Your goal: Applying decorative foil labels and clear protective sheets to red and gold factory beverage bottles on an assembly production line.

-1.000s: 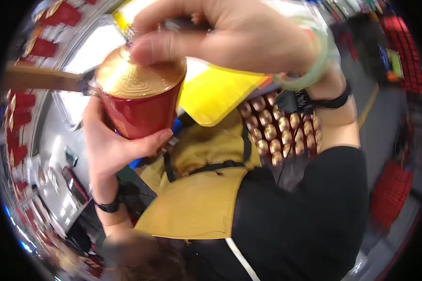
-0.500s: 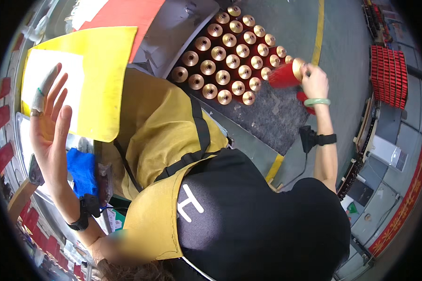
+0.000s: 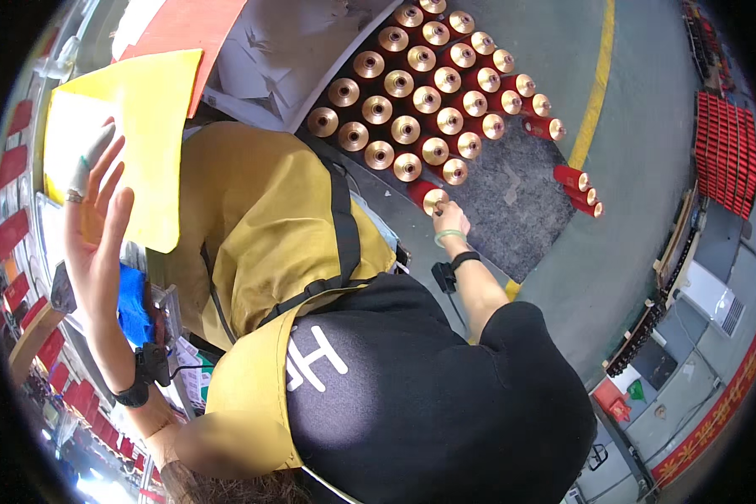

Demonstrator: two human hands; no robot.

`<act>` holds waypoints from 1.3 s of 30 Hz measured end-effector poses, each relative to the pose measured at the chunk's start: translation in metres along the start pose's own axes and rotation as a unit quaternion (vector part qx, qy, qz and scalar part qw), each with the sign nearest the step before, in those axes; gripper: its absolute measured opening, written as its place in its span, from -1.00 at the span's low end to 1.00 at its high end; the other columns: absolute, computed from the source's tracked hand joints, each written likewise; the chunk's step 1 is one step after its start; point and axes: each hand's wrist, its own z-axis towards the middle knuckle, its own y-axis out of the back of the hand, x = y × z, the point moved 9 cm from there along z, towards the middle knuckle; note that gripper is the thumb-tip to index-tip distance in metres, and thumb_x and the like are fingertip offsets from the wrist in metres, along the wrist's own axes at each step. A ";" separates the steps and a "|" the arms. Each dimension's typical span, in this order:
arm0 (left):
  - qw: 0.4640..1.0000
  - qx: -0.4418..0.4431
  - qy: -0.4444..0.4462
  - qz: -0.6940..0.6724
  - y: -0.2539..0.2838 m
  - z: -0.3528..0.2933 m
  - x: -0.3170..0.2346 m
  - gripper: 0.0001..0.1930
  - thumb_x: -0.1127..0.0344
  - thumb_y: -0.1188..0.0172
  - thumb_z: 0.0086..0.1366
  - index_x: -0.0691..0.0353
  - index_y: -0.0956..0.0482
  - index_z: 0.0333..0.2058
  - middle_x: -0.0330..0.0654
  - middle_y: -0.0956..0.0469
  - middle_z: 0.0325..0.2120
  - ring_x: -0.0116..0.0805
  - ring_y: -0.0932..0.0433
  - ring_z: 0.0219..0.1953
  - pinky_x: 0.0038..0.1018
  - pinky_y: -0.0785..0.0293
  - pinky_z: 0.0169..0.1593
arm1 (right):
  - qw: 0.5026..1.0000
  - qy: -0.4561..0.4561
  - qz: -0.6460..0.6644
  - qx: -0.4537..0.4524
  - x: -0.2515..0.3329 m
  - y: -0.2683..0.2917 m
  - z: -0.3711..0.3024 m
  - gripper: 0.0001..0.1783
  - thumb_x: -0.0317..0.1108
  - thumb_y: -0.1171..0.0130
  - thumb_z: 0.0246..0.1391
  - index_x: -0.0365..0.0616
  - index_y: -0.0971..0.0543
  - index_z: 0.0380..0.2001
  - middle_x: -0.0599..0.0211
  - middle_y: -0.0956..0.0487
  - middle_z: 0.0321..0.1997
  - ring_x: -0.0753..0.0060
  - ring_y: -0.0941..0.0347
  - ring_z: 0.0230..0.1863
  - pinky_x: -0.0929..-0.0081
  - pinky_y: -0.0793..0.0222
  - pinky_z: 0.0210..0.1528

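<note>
My right hand (image 3: pixel 454 219), with a green bangle at the wrist, pinches the brass-coloured end of a red cylinder (image 3: pixel 433 201). That cylinder is at the near edge of a group of similar red cylinders (image 3: pixel 406 129), which stand in rows with their round brass-coloured tops up. Its base is hidden, so I cannot tell whether it rests on the mat. My left hand (image 3: pixel 97 218) is raised with its fingers apart, holding nothing. A pale cover wraps one of its fingers. Behind it is a yellow sheet (image 3: pixel 164 147), and a blue cloth (image 3: pixel 133 307) lies beside the forearm.
The group stands on a dark mat (image 3: pixel 512 189) on the floor. Further right are a few separate red cylinders (image 3: pixel 573 178) and a yellow floor line (image 3: pixel 596 92). A grey-white bin (image 3: pixel 269 59) borders the group's left side. A red stack (image 3: pixel 725 155) stands far right.
My right hand has moved left and nearer with a red cylinder, from the group's far right side to its near edge. My left hand stays raised and open. The view has shifted slightly.
</note>
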 end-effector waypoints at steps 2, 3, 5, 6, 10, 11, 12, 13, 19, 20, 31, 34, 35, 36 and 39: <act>1.000 0.011 0.002 -0.013 -0.004 -0.001 0.002 -0.45 0.42 -0.16 0.43 0.21 -0.31 0.37 0.02 -0.33 0.36 -0.06 -0.31 0.41 -0.08 -0.22 0.44 | 1.000 -0.011 0.016 -0.015 0.003 -0.011 0.012 -0.74 -0.18 -0.30 0.09 0.17 -0.74 -0.13 0.28 -0.63 0.01 0.06 -0.61 0.04 0.10 -0.54 0.07; 1.000 0.004 0.015 -0.001 -0.002 -0.002 0.002 -0.45 0.43 -0.17 0.43 0.23 -0.31 0.36 0.02 -0.32 0.36 -0.08 -0.31 0.40 -0.09 -0.22 0.44 | 1.000 0.002 0.012 -0.029 0.009 -0.014 0.019 -0.75 -0.19 -0.28 0.11 0.16 -0.74 -0.13 0.24 -0.67 -0.02 0.02 -0.62 0.01 0.08 -0.56 0.04; 1.000 -0.012 0.025 0.006 -0.002 -0.009 0.008 -0.45 0.44 -0.17 0.42 0.24 -0.32 0.36 0.02 -0.32 0.36 -0.09 -0.31 0.40 -0.11 -0.23 0.43 | 1.000 -0.015 0.006 -0.007 0.010 -0.011 0.028 -0.76 -0.22 -0.22 0.14 0.14 -0.73 -0.13 0.23 -0.67 -0.01 0.04 -0.63 0.02 0.08 -0.56 0.03; 0.998 -0.034 0.046 -0.010 0.010 -0.018 0.006 -0.44 0.46 -0.18 0.40 0.24 -0.33 0.35 0.02 -0.32 0.36 -0.11 -0.31 0.40 -0.12 -0.23 0.43 | 1.000 -0.020 0.006 0.023 0.028 -0.015 0.031 -0.77 -0.24 -0.16 0.18 0.13 -0.72 -0.14 0.21 -0.68 0.00 0.05 -0.63 0.03 0.07 -0.57 0.02; 0.990 -0.119 0.060 0.052 0.045 -0.061 0.011 -0.41 0.55 -0.22 0.32 0.28 -0.36 0.32 0.00 -0.35 0.34 -0.16 -0.29 0.40 -0.17 -0.26 0.41 | 0.999 0.024 0.035 0.025 0.029 0.011 0.038 -0.66 -0.07 -0.16 0.23 -0.05 -0.70 -0.12 -0.07 -0.67 -0.04 -0.17 -0.61 -0.02 -0.06 -0.51 0.05; 0.984 -0.155 0.068 0.055 0.049 -0.070 0.016 -0.42 0.55 -0.23 0.32 0.28 -0.37 0.32 -0.02 -0.35 0.34 -0.17 -0.30 0.40 -0.19 -0.26 0.41 | 0.998 0.015 0.060 0.019 0.034 0.036 0.036 -0.65 -0.05 -0.19 0.22 -0.04 -0.71 -0.12 -0.04 -0.68 -0.07 -0.16 -0.61 -0.03 -0.01 -0.51 0.05; 0.975 -0.196 0.084 0.067 0.059 -0.087 0.011 -0.42 0.54 -0.23 0.31 0.29 -0.37 0.31 -0.03 -0.36 0.34 -0.19 -0.31 0.40 -0.20 -0.26 0.41 | 0.995 0.057 0.084 -0.024 0.070 0.078 0.021 -0.69 -0.10 -0.22 0.21 -0.06 -0.73 -0.16 -0.04 -0.69 -0.11 -0.11 -0.62 -0.02 0.05 -0.50 0.04; 0.968 -0.223 0.088 0.077 0.063 -0.092 0.018 -0.45 0.53 -0.26 0.30 0.28 -0.41 0.27 -0.05 -0.37 0.33 -0.22 -0.31 0.40 -0.24 -0.26 0.40 | 0.957 0.173 0.159 -0.168 0.063 0.101 0.040 -0.72 -0.15 -0.24 0.19 -0.12 -0.73 -0.24 -0.04 -0.70 -0.19 -0.08 -0.63 -0.09 0.09 -0.50 -0.01; 0.839 -0.467 0.141 0.241 0.099 -0.199 0.043 -0.59 0.48 -0.33 0.29 0.23 -0.57 0.12 -0.26 -0.57 -0.33 -0.45 -0.48 -0.31 -0.46 -0.46 -0.17 | 0.711 0.643 0.171 -0.229 0.354 0.337 -0.102 -0.94 -0.48 -0.24 0.15 -0.25 -0.59 -0.37 0.12 -0.54 -0.34 0.00 -0.49 -0.28 0.18 -0.39 -0.20; 0.825 -0.489 0.182 0.219 0.098 -0.215 0.062 -0.61 0.47 -0.34 0.28 0.23 -0.58 0.10 -0.32 -0.44 -0.45 -0.51 -0.37 -0.43 -0.52 -0.35 -0.32 | 0.661 0.695 0.169 -0.229 0.394 0.359 -0.133 -0.96 -0.49 -0.26 0.12 -0.23 -0.61 -0.36 0.15 -0.56 -0.33 0.02 -0.49 -0.27 0.20 -0.41 -0.21; 0.842 -0.466 0.195 0.189 0.073 -0.216 0.071 -0.53 0.51 -0.34 0.23 0.23 -0.57 0.14 -0.30 -0.39 -0.46 -0.49 -0.28 -0.52 -0.53 -0.25 -0.40 | 0.787 0.610 -0.092 0.009 0.702 0.267 -0.187 -0.54 -0.09 -0.32 0.13 -0.40 -0.65 -0.31 -0.08 -0.69 -0.33 0.05 -0.68 -0.25 0.31 -0.55 -0.11; 0.846 -0.464 0.204 0.163 0.076 -0.216 0.072 -0.58 0.47 -0.37 0.20 0.33 -0.59 0.05 -0.20 -0.44 -0.44 -0.38 -0.37 -0.50 -0.46 -0.35 -0.38 | 0.835 0.517 -0.051 0.179 0.702 0.246 -0.178 -0.55 -0.13 -0.37 0.05 -0.44 -0.64 -0.34 0.04 -0.71 -0.38 0.20 -0.69 -0.38 0.39 -0.58 -0.22; 0.848 -0.461 0.197 0.173 0.075 -0.214 0.072 -0.57 0.49 -0.35 0.21 0.29 -0.59 0.08 -0.22 -0.43 -0.45 -0.40 -0.33 -0.51 -0.47 -0.31 -0.38 | 0.849 0.487 0.019 0.204 0.700 0.244 -0.175 -0.61 -0.21 -0.38 0.01 -0.43 -0.64 -0.34 0.17 -0.71 -0.42 0.39 -0.64 -0.51 0.46 -0.54 -0.38; 0.849 -0.458 0.189 0.183 0.075 -0.211 0.070 -0.55 0.51 -0.33 0.22 0.25 -0.58 0.11 -0.24 -0.41 -0.45 -0.42 -0.30 -0.51 -0.48 -0.28 -0.38 | 0.852 0.485 0.020 0.197 0.704 0.243 -0.172 -0.61 -0.21 -0.38 0.01 -0.43 -0.64 -0.34 0.17 -0.71 -0.42 0.39 -0.64 -0.51 0.46 -0.54 -0.38; 0.853 -0.449 0.196 0.178 0.075 -0.211 0.073 -0.58 0.45 -0.36 0.19 0.30 -0.59 0.06 -0.18 -0.46 -0.40 -0.32 -0.40 -0.47 -0.44 -0.38 -0.35 | 0.873 0.401 0.070 0.268 0.707 0.227 -0.171 -0.67 -0.24 -0.42 0.03 -0.35 -0.66 -0.35 0.25 -0.68 -0.46 0.51 -0.51 -0.56 0.56 -0.37 -0.53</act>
